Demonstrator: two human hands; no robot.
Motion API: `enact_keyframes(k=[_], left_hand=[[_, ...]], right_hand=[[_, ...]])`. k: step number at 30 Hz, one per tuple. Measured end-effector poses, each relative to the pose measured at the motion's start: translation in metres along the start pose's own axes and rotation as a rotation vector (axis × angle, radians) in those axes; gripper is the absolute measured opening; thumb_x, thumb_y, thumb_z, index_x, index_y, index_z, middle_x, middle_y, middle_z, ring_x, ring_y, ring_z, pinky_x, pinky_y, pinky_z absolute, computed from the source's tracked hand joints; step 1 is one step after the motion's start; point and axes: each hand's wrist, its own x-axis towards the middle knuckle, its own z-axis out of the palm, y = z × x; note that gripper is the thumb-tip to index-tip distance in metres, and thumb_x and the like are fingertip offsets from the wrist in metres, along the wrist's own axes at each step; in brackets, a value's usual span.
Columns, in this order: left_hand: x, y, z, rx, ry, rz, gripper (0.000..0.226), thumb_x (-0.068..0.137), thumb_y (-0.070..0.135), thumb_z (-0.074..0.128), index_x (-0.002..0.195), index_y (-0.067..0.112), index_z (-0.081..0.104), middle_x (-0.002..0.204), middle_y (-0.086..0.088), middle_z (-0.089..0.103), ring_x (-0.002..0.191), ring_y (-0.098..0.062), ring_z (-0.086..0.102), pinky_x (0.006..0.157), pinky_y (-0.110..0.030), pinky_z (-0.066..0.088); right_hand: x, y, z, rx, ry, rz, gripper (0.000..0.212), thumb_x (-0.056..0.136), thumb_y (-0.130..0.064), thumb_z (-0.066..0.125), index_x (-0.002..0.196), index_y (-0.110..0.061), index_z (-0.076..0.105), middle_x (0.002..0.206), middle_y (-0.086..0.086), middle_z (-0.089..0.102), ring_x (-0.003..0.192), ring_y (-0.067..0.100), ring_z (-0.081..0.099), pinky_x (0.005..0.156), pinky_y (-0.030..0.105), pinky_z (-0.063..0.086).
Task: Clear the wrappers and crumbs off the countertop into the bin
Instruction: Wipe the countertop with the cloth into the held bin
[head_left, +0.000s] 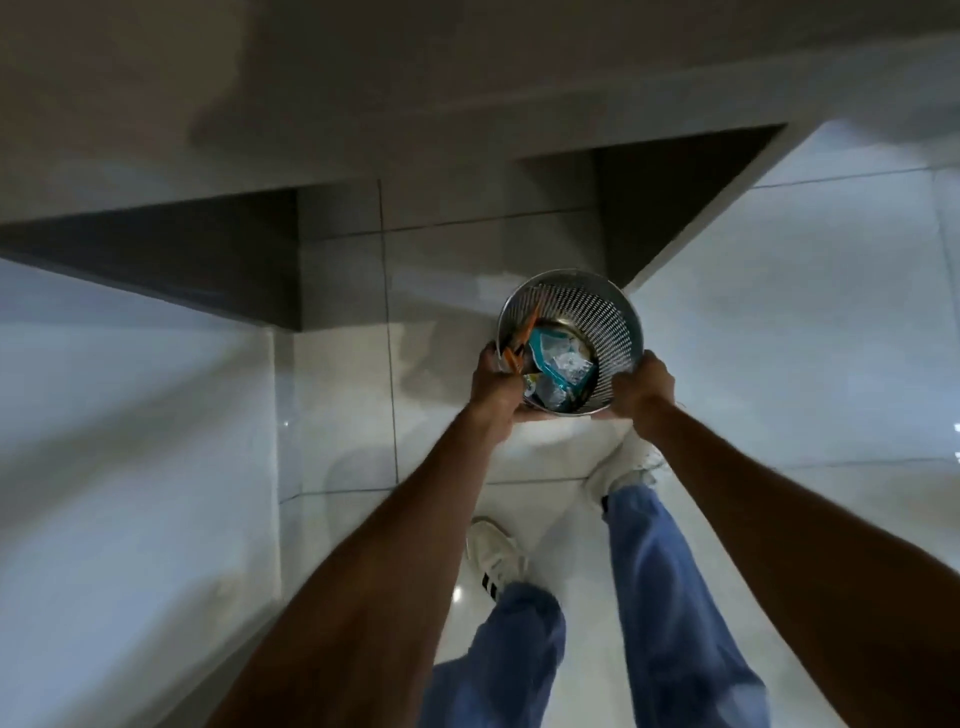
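Head view: bin (602, 306), a perforated metal cylinder, is held between both hands above the tiled floor (779, 322), its long axis tilted, mouth opening up toward the camera. Left hand (493, 387) has its grip closed on the near-left rim; right hand (641, 389) clasps the near-right rim. Wrappers (563, 371), teal, clear and orange, lie inside.

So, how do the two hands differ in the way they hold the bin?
The left hand grips the metal bin at its left rim, beside an orange wrapper; the right hand grips the right rim, where the perforated wall is bare. The left hand's thumb points up along the rim; the right hand shows mostly its back. Both hold the bin above the tiled floor.
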Motion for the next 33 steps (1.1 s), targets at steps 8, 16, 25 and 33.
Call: enact_keyframes(k=[8,16,25,33], left_hand=[[0.032,-0.009,0.001,0.084,-0.040,0.015,0.059,0.096,0.002,0.062,0.146,0.029,0.051,0.150,-0.009,0.060,0.129,-0.031,0.062,0.100,-0.046,0.057],[-0.218,0.023,0.015,1.043,0.300,0.887,0.064,0.098,0.013,0.055,0.160,0.011,0.039,0.173,-0.018,0.021,0.162,-0.038,0.006,0.130,-0.053,0.025],[-0.371,0.216,0.100,0.767,0.356,1.039,0.069,0.098,0.029,0.060,0.160,0.015,0.033,0.161,-0.013,0.041,0.149,-0.023,0.044,0.120,-0.010,0.033],[-0.354,0.309,0.181,0.529,0.329,0.620,0.028,0.085,0.003,0.064,0.107,0.008,0.081,0.102,-0.016,0.082,0.095,-0.030,0.077,0.085,-0.041,0.060]], right_hand=[[0.016,-0.004,-0.002,0.133,-0.062,0.068,0.044,0.097,-0.017,0.057,0.139,-0.009,0.047,0.126,0.022,0.066,0.097,0.040,0.072,0.072,0.042,0.065],[-0.179,-0.067,-0.139,-0.384,0.249,-0.942,0.069,0.084,-0.010,0.051,0.151,-0.010,0.037,0.164,0.016,0.029,0.157,0.025,-0.001,0.130,0.048,0.013],[-0.258,-0.181,-0.285,0.123,0.456,-0.991,0.051,0.098,-0.038,0.053,0.144,-0.020,0.041,0.144,0.007,0.049,0.127,0.025,0.052,0.103,0.039,0.049],[-0.215,-0.268,-0.360,-0.031,0.051,-0.568,0.047,0.091,-0.022,0.062,0.132,-0.007,0.046,0.115,0.017,0.070,0.104,0.039,0.070,0.088,0.044,0.058]])
